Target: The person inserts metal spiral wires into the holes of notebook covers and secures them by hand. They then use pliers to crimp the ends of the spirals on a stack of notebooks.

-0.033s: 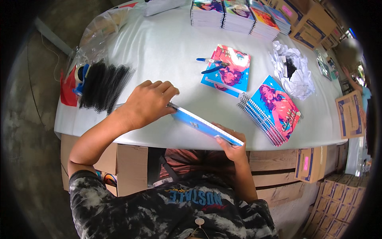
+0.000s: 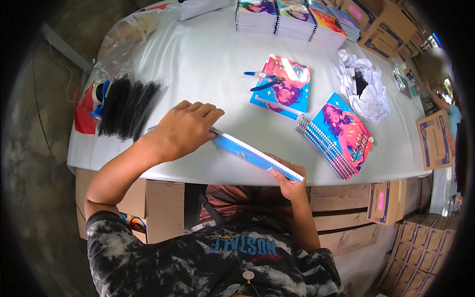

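Observation:
A blue-covered notebook (image 2: 237, 151) is held tilted above the near edge of the table, its punched white edge facing up. My right hand (image 2: 289, 184) grips its right end, thumb on the near cover. At the other end, my left hand (image 2: 185, 126) is closed with bent fingers around a dark spiral binding coil (image 2: 213, 130) at the notebook's corner. A bit of that coil seems to show past my left wrist; my palm hides the rest. To the right lies a fanned stack of spiral-bound notebooks (image 2: 341, 133) with pink and blue covers.
Black binding coils (image 2: 128, 106) lie in a pile at the left, beside a tape dispenser (image 2: 100, 96). Blue-handled pliers (image 2: 267, 81) rest on unbound covers (image 2: 297, 74). Crumpled white paper (image 2: 373, 101) holds something black. Bound notebook stacks (image 2: 297, 20) and cartons (image 2: 388, 32) stand behind.

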Available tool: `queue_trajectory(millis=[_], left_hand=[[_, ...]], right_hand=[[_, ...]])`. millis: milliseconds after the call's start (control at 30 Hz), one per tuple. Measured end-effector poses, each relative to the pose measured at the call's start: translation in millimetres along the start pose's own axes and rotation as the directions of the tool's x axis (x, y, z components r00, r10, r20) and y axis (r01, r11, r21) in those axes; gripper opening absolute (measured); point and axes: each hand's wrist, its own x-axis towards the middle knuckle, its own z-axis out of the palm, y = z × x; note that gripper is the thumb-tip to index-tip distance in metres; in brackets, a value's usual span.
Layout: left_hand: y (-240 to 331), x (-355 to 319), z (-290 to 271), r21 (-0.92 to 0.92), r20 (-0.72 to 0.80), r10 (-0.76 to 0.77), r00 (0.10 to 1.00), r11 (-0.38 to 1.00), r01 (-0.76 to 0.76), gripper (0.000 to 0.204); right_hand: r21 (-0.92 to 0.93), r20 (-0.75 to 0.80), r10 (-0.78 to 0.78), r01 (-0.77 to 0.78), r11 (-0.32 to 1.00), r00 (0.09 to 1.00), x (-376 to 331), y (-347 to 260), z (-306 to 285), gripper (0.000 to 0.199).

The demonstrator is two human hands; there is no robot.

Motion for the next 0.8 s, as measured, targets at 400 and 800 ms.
queue_trajectory(millis=[400,800], left_hand=[[11,18,-3,0.107,-0.018,0.090,0.996,0.990,-0.087,0.026],[45,-49,126,0.172,-0.269,0.070,0.961,0.985,-0.023,0.106]], right_hand=[[-0.064,-0.078,-0.100,0.095,0.993,0.992,-11,12,-5,0.029],[-0.180,-0.062,-0.297,0.282,0.942,0.953,-13,15,-16,0.026]])
